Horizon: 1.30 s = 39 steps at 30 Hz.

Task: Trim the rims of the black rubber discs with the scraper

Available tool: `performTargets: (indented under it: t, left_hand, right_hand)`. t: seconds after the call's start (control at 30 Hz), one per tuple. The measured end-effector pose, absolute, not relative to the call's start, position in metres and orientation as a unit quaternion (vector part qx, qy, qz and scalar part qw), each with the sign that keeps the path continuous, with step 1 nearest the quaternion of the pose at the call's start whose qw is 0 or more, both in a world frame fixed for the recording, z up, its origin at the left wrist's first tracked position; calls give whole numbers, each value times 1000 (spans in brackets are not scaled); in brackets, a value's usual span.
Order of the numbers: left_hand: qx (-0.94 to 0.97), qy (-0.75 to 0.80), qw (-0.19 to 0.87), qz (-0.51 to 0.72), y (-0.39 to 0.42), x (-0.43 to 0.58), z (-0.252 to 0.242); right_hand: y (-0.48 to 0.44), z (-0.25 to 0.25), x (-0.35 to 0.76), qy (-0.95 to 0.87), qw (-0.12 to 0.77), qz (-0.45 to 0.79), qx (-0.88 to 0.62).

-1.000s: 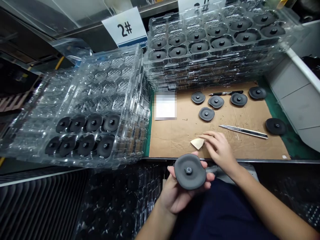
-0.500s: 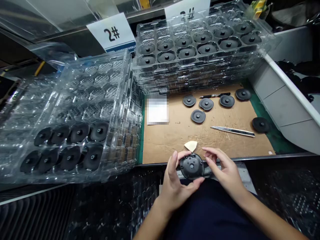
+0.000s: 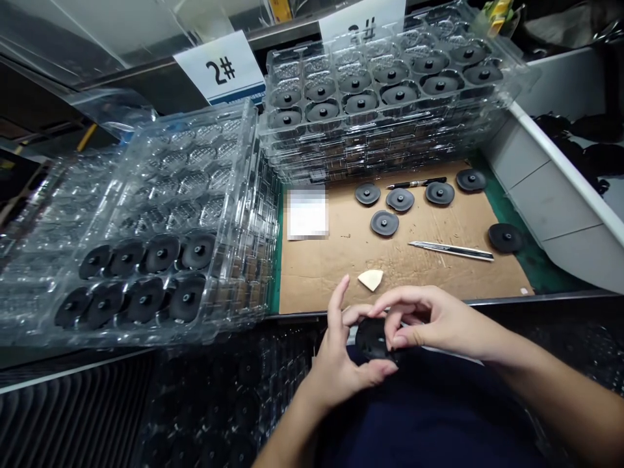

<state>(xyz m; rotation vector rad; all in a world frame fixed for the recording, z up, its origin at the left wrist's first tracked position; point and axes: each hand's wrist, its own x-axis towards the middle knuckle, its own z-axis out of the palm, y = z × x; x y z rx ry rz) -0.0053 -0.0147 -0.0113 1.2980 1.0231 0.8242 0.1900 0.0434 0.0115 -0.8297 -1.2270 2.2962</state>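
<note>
At lower centre of the frame, the left hand (image 3: 344, 367) and right hand (image 3: 429, 318) are clamped together on a black disc (image 3: 370, 339) (held close to the body, apparently for a near look), just below the cardboard (image 3: 316, 286), mostly hidden by the fingers.

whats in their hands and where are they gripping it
Both hands hold a black rubber disc by its edges: the left hand supports it from the left and beneath, and the right hand curls over its right side.

Six black discs (image 3: 384, 223) on cardboard (image 3: 331, 273), one knife (image 3: 451, 251), one pen (image 3: 416, 183)
</note>
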Motion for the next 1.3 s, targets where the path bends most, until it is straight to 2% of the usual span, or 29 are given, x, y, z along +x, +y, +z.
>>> performTargets:
  t: [0.2,0.4,0.53,0.7,0.83,0.9,1.0,1.13,1.3]
  left_hand:
    - [530,425,656,328,-10,0,-6]
    - [557,442,595,374,-7,6,-11]
    - [577,448,577,365,0,11,-12]
    - [594,449,603,286,10,23,-10]
    - [620,383,680,72,16,40,-7]
    - [636,362,681,4,19,50,-9]
    - [665,379,643,-2,23,66,-16]
    - [685,396,612,6,30,82,-22]
    - [699,389,599,11,30,94,-17]
  right_hand:
    - [41,11,195,-413,181,842,-297]
    - [11,2,208,-430,325,720,-437]
    - [-6,-7,226,-474,368,648,-469]
    - [-9,-4,232,-663,336,474,-472]
    - [-9,-11,252,-675,292,420,-532]
    - [-20,-23,285,-637,261,409,-599]
    - [-54,-46,363,-547,217,345,-731]
    - [-101,-80,475,-369,149,167,-902]
    - [-102,-134,535,-290,114,86,-946]
